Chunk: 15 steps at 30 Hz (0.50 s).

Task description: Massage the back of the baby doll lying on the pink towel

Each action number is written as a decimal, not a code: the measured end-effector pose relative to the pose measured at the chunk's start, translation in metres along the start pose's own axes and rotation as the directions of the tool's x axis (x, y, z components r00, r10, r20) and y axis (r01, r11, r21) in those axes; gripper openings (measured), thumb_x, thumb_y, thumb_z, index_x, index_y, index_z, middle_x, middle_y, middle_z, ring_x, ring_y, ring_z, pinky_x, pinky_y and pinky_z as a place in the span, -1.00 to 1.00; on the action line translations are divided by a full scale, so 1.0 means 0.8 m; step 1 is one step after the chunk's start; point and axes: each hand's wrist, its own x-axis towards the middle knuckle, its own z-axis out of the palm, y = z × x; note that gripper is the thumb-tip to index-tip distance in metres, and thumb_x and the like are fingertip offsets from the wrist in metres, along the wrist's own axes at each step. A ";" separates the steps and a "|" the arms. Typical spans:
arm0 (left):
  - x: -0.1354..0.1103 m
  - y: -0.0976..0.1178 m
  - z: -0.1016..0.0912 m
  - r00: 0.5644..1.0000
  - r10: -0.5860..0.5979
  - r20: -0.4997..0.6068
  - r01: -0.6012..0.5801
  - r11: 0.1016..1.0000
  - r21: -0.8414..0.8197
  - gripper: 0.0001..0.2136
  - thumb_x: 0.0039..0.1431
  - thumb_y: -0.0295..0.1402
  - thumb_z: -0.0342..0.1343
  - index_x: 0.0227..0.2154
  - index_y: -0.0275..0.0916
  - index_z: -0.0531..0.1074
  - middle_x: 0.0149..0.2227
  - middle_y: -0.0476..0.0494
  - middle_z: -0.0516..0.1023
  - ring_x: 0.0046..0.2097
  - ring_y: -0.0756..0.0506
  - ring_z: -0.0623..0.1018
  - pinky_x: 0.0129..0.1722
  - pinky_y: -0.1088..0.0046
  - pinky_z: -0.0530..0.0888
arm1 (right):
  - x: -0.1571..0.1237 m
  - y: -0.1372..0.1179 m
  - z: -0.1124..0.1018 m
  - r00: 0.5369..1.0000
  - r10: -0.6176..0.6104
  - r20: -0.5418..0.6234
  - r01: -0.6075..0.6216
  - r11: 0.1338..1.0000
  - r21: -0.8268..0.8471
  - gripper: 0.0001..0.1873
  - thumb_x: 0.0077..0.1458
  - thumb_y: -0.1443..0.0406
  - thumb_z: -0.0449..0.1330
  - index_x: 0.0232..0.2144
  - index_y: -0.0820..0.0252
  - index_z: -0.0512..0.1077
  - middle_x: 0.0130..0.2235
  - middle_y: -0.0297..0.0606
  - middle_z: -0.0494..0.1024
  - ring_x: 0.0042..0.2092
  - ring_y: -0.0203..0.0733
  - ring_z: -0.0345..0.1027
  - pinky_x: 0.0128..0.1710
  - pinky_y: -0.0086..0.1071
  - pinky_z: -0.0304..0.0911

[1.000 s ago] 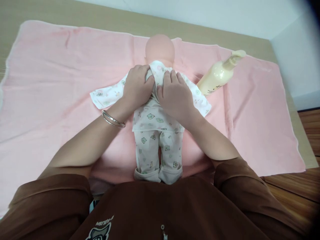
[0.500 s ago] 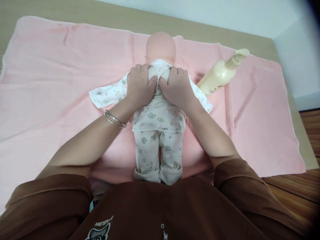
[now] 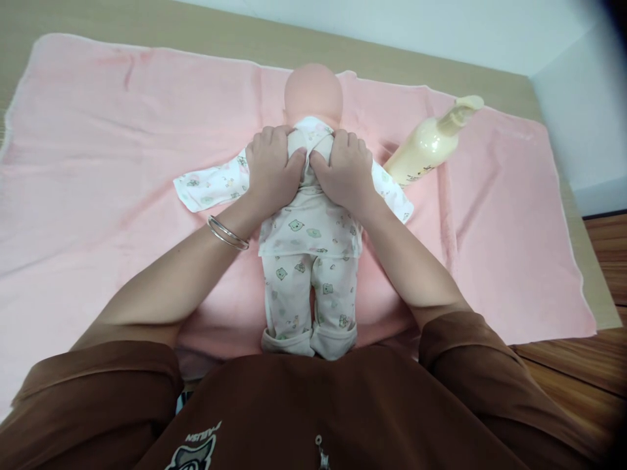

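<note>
Face down, with its bald head at the far end, a baby doll [image 3: 313, 225] lies in front of me in a white printed top and matching trousers. My left hand [image 3: 275, 163] is wrapped over the doll's left shoulder area, thumb on the upper back and fingers curled over the side. On the other shoulder, my right hand [image 3: 345, 166] grips the same way, so the two thumbs almost meet by the spine. The fingertips are partly hidden. Both sleeves of the top spread outward past my hands.
Under the doll is a pink blanket [image 3: 509, 248] with creases. A cream pump bottle [image 3: 426, 150] leans at the right beside the doll's sleeve. The wooden table [image 3: 416, 68] shows beyond the blanket, with a white wall behind and brown wood flooring [image 3: 582, 359] at the right.
</note>
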 end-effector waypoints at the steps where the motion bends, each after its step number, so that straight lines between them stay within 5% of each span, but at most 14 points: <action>1: -0.002 0.000 0.000 1.000 0.005 -0.015 -0.005 1.000 -0.026 -0.67 0.13 0.09 0.16 -0.13 0.08 0.45 0.08 -0.22 0.54 0.25 -0.53 0.36 0.37 -0.33 0.08 | -0.003 -0.003 -0.006 1.000 0.002 0.012 -0.002 1.000 -0.002 -0.52 0.45 0.03 -0.02 0.09 0.30 0.39 0.09 0.09 0.52 0.20 0.20 0.39 0.33 0.16 0.29; 4: -0.007 -0.003 0.002 0.997 0.041 -0.067 -0.045 0.997 -0.059 -0.69 0.20 0.07 0.12 -0.09 0.10 0.48 0.08 -0.17 0.57 0.23 -0.49 0.40 0.37 -0.30 0.12 | -0.018 -0.018 -0.032 0.997 -0.056 0.055 0.058 0.998 -0.027 -0.52 0.48 0.13 -0.06 0.24 0.28 0.36 0.24 0.09 0.46 0.33 0.18 0.32 0.42 0.05 0.24; 9: -0.004 -0.013 0.001 0.996 0.051 -0.067 -0.060 0.990 -0.131 -0.60 0.13 0.23 0.16 -0.09 0.16 0.50 0.07 -0.08 0.62 0.26 -0.47 0.39 0.40 -0.29 0.16 | -0.040 -0.045 -0.059 0.987 -0.090 0.136 0.098 0.994 -0.051 -0.38 0.47 0.27 -0.10 0.49 0.23 0.15 0.56 -0.05 0.11 0.62 0.17 -0.11 0.61 0.14 -0.05; 12: 0.001 -0.012 -0.005 0.998 0.014 -0.068 -0.030 0.972 -0.232 -0.55 -0.01 0.28 0.26 -0.16 0.16 0.50 0.08 -0.05 0.62 0.31 -0.48 0.37 0.42 -0.25 0.18 | -0.042 -0.050 -0.067 0.980 -0.095 0.174 0.101 0.995 -0.026 -0.35 0.45 0.28 -0.06 0.50 0.33 0.13 0.60 -0.02 0.00 0.62 0.18 -0.12 0.61 0.22 -0.09; 15: 0.002 0.001 -0.016 0.992 0.002 -0.126 -0.043 0.944 -0.327 -0.69 0.11 0.08 0.27 -0.14 0.14 0.52 0.12 -0.04 0.60 0.31 -0.43 0.41 0.41 -0.20 0.26 | -0.041 -0.049 -0.075 0.988 -0.129 0.088 0.131 0.991 -0.025 -0.38 0.44 0.26 -0.06 0.48 0.12 0.18 0.61 -0.22 -0.03 0.62 -0.01 -0.11 0.62 0.04 0.00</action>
